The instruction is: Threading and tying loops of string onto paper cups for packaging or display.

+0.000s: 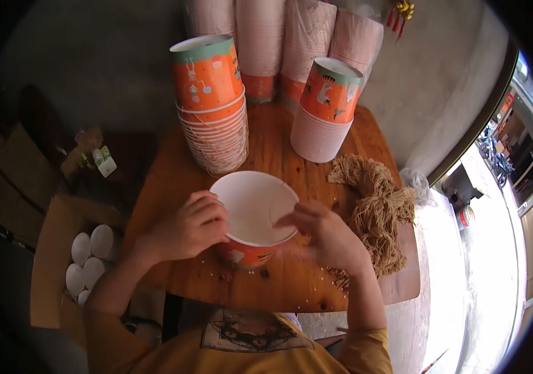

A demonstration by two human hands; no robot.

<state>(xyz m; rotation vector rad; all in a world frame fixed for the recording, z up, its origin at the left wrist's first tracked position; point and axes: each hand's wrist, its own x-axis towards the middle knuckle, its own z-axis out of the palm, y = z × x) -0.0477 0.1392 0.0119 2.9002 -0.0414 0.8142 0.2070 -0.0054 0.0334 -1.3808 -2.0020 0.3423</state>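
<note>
An orange paper bucket (241, 254) with a white inside stands on the wooden table in front of me, its mouth tilted up toward me. My left hand (194, 227) is closed on its left rim, thumb and fingers at the edge. At the opposite rim, my right hand (319, 234) has bent fingers reaching over the edge, partly smeared by motion. A thin line, perhaps a cord, shows faintly inside the bucket near those fingers; what they pinch is too small to make out.
On the wooden table (272, 137), a tall bucket stack (213, 112) with cords and a shorter stack (325, 109) stand behind. Wrapped bucket stacks (260, 43) rest by the wall. Tan cords (375, 218) lie right. A cardboard box (48, 268) holds white-mouthed containers (95, 271) at left.
</note>
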